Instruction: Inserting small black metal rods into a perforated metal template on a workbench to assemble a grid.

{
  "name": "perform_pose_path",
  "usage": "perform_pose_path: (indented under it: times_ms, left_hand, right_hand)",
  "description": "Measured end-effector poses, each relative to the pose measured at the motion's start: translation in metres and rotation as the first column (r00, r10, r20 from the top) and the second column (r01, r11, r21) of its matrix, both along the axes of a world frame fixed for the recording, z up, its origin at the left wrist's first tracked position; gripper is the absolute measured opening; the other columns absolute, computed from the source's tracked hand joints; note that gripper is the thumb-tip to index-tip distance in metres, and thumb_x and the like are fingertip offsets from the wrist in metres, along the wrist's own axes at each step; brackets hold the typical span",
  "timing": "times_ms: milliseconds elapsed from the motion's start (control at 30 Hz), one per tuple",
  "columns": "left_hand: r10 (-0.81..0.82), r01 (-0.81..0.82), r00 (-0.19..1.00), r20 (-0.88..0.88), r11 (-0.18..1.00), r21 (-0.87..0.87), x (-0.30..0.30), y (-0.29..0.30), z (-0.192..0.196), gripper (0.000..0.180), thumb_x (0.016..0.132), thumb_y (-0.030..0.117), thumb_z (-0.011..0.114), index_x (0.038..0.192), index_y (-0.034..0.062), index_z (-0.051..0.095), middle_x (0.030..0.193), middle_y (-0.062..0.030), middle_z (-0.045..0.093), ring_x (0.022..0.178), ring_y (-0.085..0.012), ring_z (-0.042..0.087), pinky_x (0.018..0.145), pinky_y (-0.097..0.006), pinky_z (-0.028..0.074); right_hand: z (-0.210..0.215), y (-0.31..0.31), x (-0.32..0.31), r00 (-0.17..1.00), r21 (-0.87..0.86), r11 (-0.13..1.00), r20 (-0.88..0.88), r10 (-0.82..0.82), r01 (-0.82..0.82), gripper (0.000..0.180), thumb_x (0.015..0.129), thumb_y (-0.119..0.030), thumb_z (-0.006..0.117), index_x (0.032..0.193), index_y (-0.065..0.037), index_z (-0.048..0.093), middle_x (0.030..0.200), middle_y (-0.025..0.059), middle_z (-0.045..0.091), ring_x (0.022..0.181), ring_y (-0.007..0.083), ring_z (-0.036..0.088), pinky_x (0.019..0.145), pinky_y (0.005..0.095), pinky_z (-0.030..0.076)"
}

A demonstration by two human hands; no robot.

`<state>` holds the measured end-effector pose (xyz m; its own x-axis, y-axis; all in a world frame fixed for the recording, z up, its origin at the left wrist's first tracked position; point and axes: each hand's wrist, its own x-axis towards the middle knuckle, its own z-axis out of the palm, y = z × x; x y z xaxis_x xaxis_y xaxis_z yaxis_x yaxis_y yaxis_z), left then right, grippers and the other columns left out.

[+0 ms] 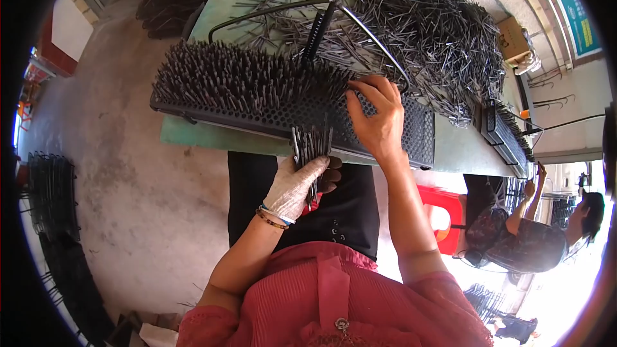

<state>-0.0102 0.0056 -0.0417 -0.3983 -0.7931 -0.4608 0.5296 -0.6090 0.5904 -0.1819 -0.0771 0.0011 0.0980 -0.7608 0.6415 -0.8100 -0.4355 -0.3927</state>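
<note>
My left hand (pixel 299 183), in a white glove with dark fingertips, is closed around a bundle of thin dark metal rods (pixel 312 144) just before the near edge of a black perforated rack (pixel 411 132). Many similar rods (pixel 225 77) stand upright in the holes of the rack's left and middle part; bare holes show at its right. Over the rack, my bare right hand (pixel 378 115) has its thumb and fingertips drawn together beside the last standing rods. Whatever is between those fingertips is too small to make out.
A large heap of loose rods (pixel 430 38) covers the far green table (pixel 225 0). A dark metal frame (pixel 331 3) rises behind the rack. At right are another rod-filled rack (pixel 504 132), a red plastic stool (pixel 443 209) and a seated co-worker (pixel 527 238). A cardboard box (pixel 512 40) stands far right.
</note>
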Motion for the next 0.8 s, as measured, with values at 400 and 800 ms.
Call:
perform_pose_path:
  times_ms: [400,800]
  left_hand:
    - [0.053,-0.046,0.996,0.068,0.994,-0.102,-0.002,0.002,0.003,0.028,0.091,0.014,0.063,0.114,-0.0007,0.058,0.098,-0.0126,0.068,0.082,-0.0207,0.069,0.068,-0.033,0.059]
    - [0.186,-0.186,0.982,-0.018,0.982,-0.033,0.002,-0.001,0.003,0.025,0.091,0.017,0.064,0.111,0.0008,0.059,0.091,-0.0111,0.069,0.074,-0.0195,0.068,0.061,-0.032,0.058]
  right_hand:
    - [0.01,0.028,0.003,0.893,0.741,0.579,0.448,-0.047,-0.341,0.022,0.085,-0.016,0.072,0.089,0.006,0.071,0.066,0.0001,0.062,0.065,0.0029,0.052,0.056,0.022,0.043]
    - [0.021,0.01,0.016,0.793,0.519,0.802,0.602,-0.097,-0.296,0.021,0.085,-0.01,0.07,0.097,0.006,0.068,0.077,0.0063,0.07,0.069,0.0071,0.061,0.062,0.0226,0.049]
